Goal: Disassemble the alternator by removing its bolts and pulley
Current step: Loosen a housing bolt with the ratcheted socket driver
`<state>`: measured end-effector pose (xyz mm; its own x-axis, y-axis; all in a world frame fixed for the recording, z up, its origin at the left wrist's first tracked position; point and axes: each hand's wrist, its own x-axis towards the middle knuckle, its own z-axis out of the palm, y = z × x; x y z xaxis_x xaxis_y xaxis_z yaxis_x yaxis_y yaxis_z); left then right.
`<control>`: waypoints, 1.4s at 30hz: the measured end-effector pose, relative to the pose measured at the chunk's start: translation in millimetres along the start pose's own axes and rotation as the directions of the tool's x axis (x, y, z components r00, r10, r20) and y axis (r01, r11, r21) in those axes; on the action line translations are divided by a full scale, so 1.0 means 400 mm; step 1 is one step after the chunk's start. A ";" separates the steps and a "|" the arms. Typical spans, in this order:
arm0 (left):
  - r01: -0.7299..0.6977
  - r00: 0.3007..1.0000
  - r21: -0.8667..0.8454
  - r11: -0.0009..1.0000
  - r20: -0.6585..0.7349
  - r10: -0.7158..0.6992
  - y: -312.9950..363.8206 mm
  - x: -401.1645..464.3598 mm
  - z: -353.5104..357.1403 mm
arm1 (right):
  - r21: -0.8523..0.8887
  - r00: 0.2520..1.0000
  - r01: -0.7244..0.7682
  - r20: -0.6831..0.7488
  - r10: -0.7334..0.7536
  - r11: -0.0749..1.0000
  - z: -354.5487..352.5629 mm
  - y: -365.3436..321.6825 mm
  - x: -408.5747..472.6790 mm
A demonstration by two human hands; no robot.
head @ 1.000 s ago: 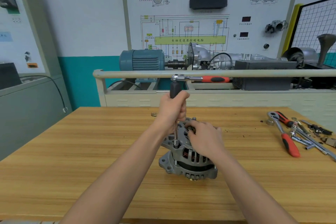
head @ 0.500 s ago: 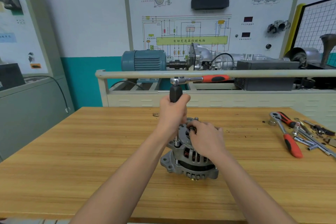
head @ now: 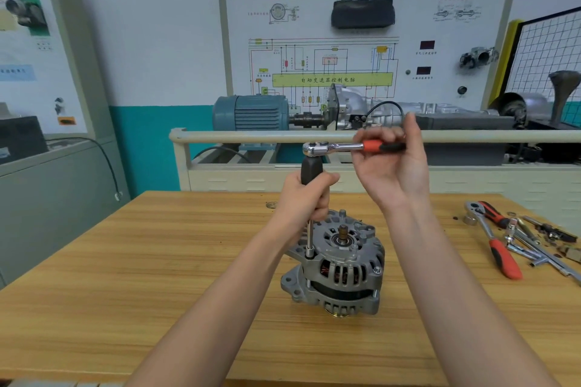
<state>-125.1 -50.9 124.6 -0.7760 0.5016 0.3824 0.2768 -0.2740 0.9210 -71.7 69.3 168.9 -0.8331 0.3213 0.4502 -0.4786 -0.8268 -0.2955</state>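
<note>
- Fingers of the left hand (head: 306, 198) wrapped round the black grip of the extension driver (head: 311, 171), holding it upright; fingers of the right hand (head: 390, 166) curled loosely round the red-and-black handle of the ratchet (head: 352, 147), which lies level across the top of the driver.
- Alternator (head: 336, 264) stands on the wooden table (head: 125, 276) directly in front, shaft end up, neither hand touching the housing.
- Socket (head: 309, 252) at the lower end of the driver is seated on a through-bolt at the housing's left edge. Judged: loosening of this bolt is in hand, not finished.
- Bolt head (head: 375, 269) visible on the right edge of the housing, apparently in place. Other bolts cannot be counted from this angle.
- Bare shaft stub (head: 343, 231) at top centre carries no pulley. A brass-coloured ring (head: 338, 313) shows under the housing; whether that is the pulley cannot be told.
- Second ratchet (head: 496, 242) and loose tools (head: 531, 245) lie well apart on the right of the table.
- Estimate: early to middle stage; at least two bolts remain, pulley status unresolved.
</note>
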 end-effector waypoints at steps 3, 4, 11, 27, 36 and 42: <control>-0.018 1.000 0.079 0.997 -0.017 0.020 0.000 0.002 -0.005 | 0.032 0.998 0.064 -0.030 -0.063 0.997 0.014 0.012 -0.026; -0.029 0.999 0.116 0.993 -0.032 0.033 0.001 0.003 -0.005 | -0.016 0.995 0.101 0.004 -0.101 0.995 0.017 0.017 -0.039; -0.094 0.995 0.023 0.995 -0.024 0.094 0.040 0.006 -0.002 | -0.356 0.865 0.493 0.297 -0.404 0.794 0.032 0.088 -0.125; 0.006 0.992 -0.098 0.995 0.123 0.006 0.033 0.027 -0.017 | -0.073 0.980 0.157 0.132 -0.147 0.985 0.023 0.033 -0.029; 0.034 0.976 -0.047 0.998 0.217 -0.023 0.037 0.033 -0.025 | 0.255 0.973 -0.229 0.050 0.224 0.939 -0.012 0.022 0.083; 0.073 0.988 -0.052 0.996 0.138 -0.066 0.026 0.042 -0.015 | 0.239 0.998 -0.024 -0.053 0.038 0.971 -0.011 0.038 0.065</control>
<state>-138.7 -50.1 140.3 -0.7071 0.6266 0.3277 0.1892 -0.2790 0.9415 -101.7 67.2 172.5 -0.8644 0.3138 0.3930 -0.3782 -0.9207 -0.0967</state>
